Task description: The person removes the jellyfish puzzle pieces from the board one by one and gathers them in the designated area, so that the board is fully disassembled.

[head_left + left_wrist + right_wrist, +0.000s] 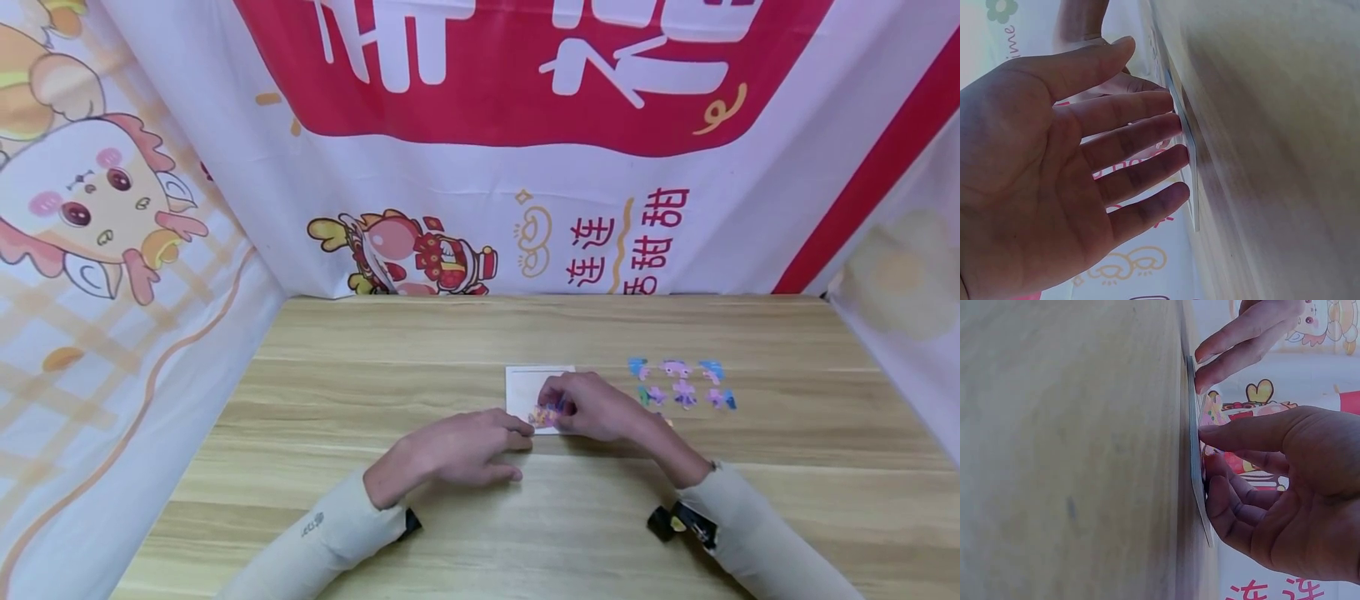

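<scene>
On the wooden table (420,350) lies a white puzzle board (525,385), flat, just past the middle of the head view. The right hand (592,408) sits over the board's 5 o'clock corner, its thumb and curled fingers pressing on a colourful puzzle piece (546,414) that lies on the board. The left hand (457,450) rests at the board's 8 o'clock side, fingers straight and slightly spread, their tips against the board's near-left edge (the left wrist view shows the fingertips (1172,125) meeting that thin edge). At the board's 3 o'clock, well apart from both hands, six loose puzzle pieces (681,383) lie in two short rows. A printed cartoon cloth (420,250) hangs behind the table.
</scene>
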`<state>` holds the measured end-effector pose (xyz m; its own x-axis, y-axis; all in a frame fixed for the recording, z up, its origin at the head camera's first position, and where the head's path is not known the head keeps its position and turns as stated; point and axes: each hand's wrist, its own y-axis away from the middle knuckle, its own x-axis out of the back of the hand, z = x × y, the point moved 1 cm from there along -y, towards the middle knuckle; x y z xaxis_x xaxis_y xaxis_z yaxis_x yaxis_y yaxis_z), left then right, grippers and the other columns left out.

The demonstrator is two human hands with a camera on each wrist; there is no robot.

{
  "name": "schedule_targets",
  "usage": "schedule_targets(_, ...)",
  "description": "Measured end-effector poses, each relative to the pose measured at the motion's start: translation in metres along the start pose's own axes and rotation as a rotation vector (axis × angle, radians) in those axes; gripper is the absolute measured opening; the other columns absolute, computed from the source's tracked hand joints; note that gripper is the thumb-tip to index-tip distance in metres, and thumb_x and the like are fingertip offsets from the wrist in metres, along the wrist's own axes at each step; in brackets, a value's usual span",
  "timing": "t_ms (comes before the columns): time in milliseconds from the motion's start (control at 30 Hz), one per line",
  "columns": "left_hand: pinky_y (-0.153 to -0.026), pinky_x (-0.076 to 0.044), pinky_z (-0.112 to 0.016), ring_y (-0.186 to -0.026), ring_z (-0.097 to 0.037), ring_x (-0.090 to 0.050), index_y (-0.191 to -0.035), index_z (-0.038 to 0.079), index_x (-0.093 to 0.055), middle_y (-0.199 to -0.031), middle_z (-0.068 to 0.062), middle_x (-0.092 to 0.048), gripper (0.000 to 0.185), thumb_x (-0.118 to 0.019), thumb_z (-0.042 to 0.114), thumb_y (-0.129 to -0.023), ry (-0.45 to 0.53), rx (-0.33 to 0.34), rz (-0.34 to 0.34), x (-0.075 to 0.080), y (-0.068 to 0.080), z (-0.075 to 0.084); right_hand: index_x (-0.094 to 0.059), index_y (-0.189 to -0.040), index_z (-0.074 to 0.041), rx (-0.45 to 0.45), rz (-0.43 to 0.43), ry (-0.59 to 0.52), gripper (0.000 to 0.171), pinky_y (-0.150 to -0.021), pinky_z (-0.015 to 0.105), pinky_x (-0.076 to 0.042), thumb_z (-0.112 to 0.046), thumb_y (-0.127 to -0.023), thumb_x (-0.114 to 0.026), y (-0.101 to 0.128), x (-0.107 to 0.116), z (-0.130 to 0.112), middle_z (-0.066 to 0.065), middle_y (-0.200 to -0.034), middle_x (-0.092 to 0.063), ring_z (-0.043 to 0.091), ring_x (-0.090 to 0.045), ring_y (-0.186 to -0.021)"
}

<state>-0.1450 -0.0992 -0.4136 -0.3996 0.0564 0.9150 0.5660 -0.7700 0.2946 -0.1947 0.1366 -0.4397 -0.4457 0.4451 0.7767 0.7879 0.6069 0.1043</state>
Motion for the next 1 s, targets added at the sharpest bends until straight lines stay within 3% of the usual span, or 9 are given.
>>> schedule_targets(233, -0.128, -0.042, -0.038, -0.154, -0.019, -0.048, -0.151, 0.016, -0.063, -0.165, -0.001, -0.052, 0.052, -0.066, 0.042, -0.106, 0.007, 0.004, -0.007, 0.001, 0.001, 0.001, -0.075, -0.106, -0.016, 0.0, 0.005, -0.081, 0.015, -0.08, 0.029, -0.057, -0.003, -0.098, -0.073, -0.001, -0.001, 0.002, -0.001, -0.1, -0.074, 0.013, -0.065, -0.091)
schedule_targets(600, -0.128, -0.042, -0.038, -0.154, -0.02, -0.048, -0.152, 0.016, -0.063, -0.166, -0.001, -0.051, 0.052, -0.066, 0.042, -0.107, 0.016, 0.008, -0.015, 0.0, 0.0, 0.002, -0.076, -0.106, -0.011, 0.009, -0.002, -0.236, 0.018, -0.068, 0.025, -0.055, 0.001, -0.098, -0.066, 0.006, 0.004, 0.006, 0.004, -0.091, -0.073, 0.018, -0.065, -0.084)
schedule_targets(1000, -0.128, -0.042, -0.039, -0.154, -0.02, -0.048, -0.151, 0.016, -0.063, -0.165, 0.0, -0.052, 0.052, -0.066, 0.042, -0.106, 0.026, 0.023, -0.014, 0.001, 0.002, 0.002, -0.077, -0.108, -0.014, -0.015, 0.004, -0.242, 0.015, -0.072, 0.026, -0.054, -0.005, -0.099, -0.068, 0.022, 0.015, 0.028, 0.001, -0.095, -0.072, 0.017, -0.062, -0.087)
